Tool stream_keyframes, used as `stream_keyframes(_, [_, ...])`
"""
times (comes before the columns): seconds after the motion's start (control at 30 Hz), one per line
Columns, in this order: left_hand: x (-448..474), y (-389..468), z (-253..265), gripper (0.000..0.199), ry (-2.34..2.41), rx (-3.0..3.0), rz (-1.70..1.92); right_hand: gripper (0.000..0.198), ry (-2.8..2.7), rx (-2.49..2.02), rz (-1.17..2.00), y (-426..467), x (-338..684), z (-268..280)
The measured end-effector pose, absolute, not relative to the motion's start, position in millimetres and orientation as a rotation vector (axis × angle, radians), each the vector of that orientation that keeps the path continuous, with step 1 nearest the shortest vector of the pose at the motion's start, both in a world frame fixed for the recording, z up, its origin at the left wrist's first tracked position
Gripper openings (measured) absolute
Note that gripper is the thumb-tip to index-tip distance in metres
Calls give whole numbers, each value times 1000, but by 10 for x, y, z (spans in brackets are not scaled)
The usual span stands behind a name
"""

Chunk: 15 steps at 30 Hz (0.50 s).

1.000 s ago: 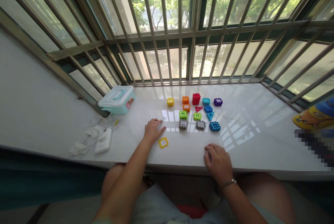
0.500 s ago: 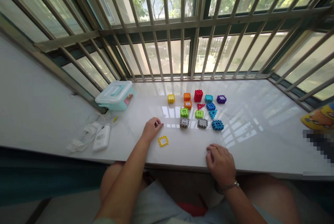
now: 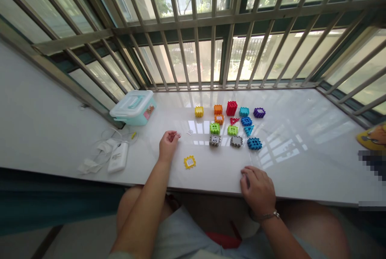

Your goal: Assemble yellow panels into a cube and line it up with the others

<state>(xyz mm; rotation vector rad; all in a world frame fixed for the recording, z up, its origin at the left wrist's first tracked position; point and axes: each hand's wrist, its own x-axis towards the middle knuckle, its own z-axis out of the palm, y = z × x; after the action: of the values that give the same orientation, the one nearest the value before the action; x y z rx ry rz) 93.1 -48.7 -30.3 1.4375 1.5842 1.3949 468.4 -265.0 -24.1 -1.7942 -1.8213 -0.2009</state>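
My left hand (image 3: 168, 146) pinches a small whitish card-like piece (image 3: 177, 135) with dark marks, just above the table. A second white piece (image 3: 189, 132) with printed marks lies flat to the right of it. Nearer to me is a flat yellow toothed tile (image 3: 189, 162) with a white printed centre. Close to the front edge, my right hand (image 3: 258, 186) rests with its fingers curled in; whatever may be inside is hidden. Beyond the hands stand toothed blocks, among them a grey one (image 3: 215, 140), a light green one (image 3: 214, 128) and a blue one (image 3: 255, 143).
A mint lidded box (image 3: 132, 108) stands at the back left. White cables and a white power bank (image 3: 118, 157) lie at the left. Further blocks, including a red one (image 3: 231, 108), sit towards the barred window. A yellow object (image 3: 372, 138) is at the far right.
My left hand has moved back to the left and slightly away from me, and the piece in its fingers now shows more of its face. My right hand stays resting.
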Motion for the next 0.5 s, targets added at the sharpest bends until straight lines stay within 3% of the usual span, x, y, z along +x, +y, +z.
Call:
stream_keyframes(0.33, [931, -519, -248, 31, 1736, 1574, 1336, 16, -1827, -1786, -202, -2652, 4691, -253])
stream_keyframes(0.5, [1080, -571, -212, 9, 1728, 1843, 1170, 16, -1823, -1794, -205, -2655, 4680, -236])
